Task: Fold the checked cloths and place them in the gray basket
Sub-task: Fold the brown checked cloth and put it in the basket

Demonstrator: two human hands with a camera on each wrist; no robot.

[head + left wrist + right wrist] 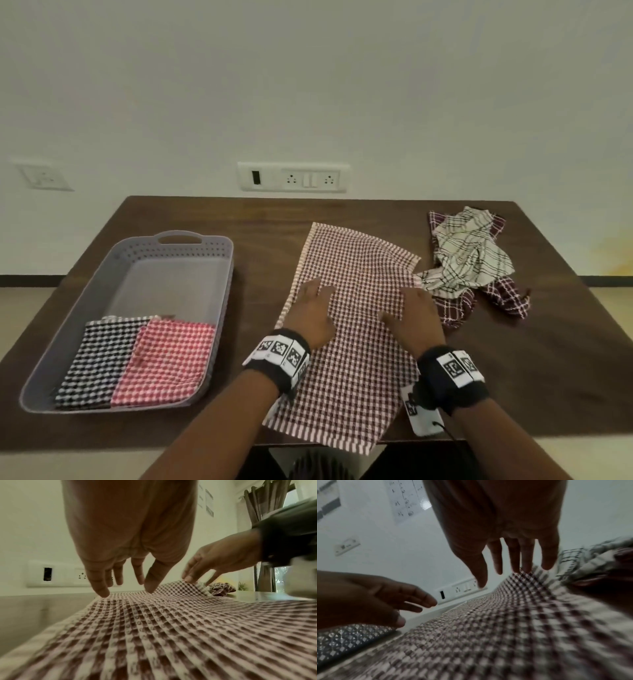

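A brown-and-white checked cloth (349, 335) lies spread flat on the dark wooden table (239, 219), its near edge hanging over the front. My left hand (313, 308) rests on its left half with straight fingers (101, 588) touching the weave. My right hand (412, 315) lies open on its right half, fingertips (546, 563) near the cloth's raised right edge. The gray basket (65, 346) stands at the left and holds a folded black-and-white checked cloth (99, 359) beside a folded red-and-white one (164, 363).
A crumpled pile sits at the back right: a cream cloth with dark lines (469, 257) on top of a maroon checked cloth (507, 298). A white device with a cable (423, 416) lies by the front edge under my right wrist. Wall sockets (293, 177) are behind the table.
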